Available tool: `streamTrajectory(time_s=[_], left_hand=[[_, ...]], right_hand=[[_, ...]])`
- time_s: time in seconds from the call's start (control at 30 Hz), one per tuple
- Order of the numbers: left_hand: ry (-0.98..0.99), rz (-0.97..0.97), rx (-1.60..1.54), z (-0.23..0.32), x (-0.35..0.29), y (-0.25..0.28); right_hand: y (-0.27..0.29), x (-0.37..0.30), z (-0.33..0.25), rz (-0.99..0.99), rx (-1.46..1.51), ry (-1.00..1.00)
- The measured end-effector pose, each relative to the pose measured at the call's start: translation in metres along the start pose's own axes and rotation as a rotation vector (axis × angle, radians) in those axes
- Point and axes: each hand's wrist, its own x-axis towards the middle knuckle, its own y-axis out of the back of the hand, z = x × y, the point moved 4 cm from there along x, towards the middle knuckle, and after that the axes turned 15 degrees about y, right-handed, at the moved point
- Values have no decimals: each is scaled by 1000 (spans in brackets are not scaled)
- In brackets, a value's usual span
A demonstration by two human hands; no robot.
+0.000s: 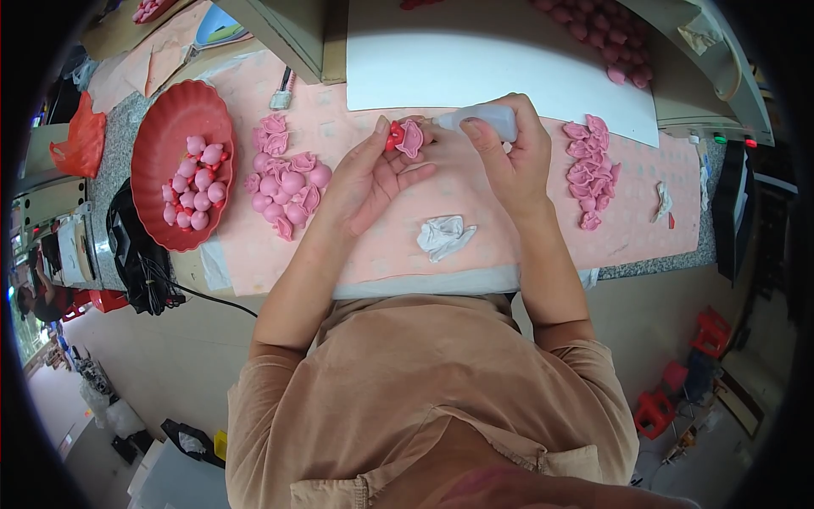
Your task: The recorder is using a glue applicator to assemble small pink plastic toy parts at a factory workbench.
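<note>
Between thumb and fingers, my left hand [366,185] pinches a small pink ruffled piece [410,140] with a glossy red part [393,136] at its side. My right hand [520,165] is closed round a translucent white squeeze bottle [498,121], tilted so its narrow nozzle points left at the pink piece. Whether the tip touches it, I cannot tell. Left of my left forearm lies a cluster of pink balls and ruffled pieces [288,185]. More pink ruffled pieces [589,170] form a pile to the right of my right hand.
A red scalloped bowl [146,161] on the left holds pink balls with red bits. A crumpled white tissue [444,237] lies on the pink cloth before me. Behind are a brush [281,92], a white board [407,68] and more pink balls [604,34].
</note>
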Motion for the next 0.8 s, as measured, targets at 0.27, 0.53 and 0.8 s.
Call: streamTrajectory(time_s=[0.27,0.53,0.8], left_hand=[[-14,-2,8,1,-1,-2],[-27,14,17,1,-1,-2],[-54,18,28,2,0,2]], right_hand=[[0,-1,1,-3,-11,3],[0,-1,0,-9,-27,21],[-1,0,-5,-73,-97,98]])
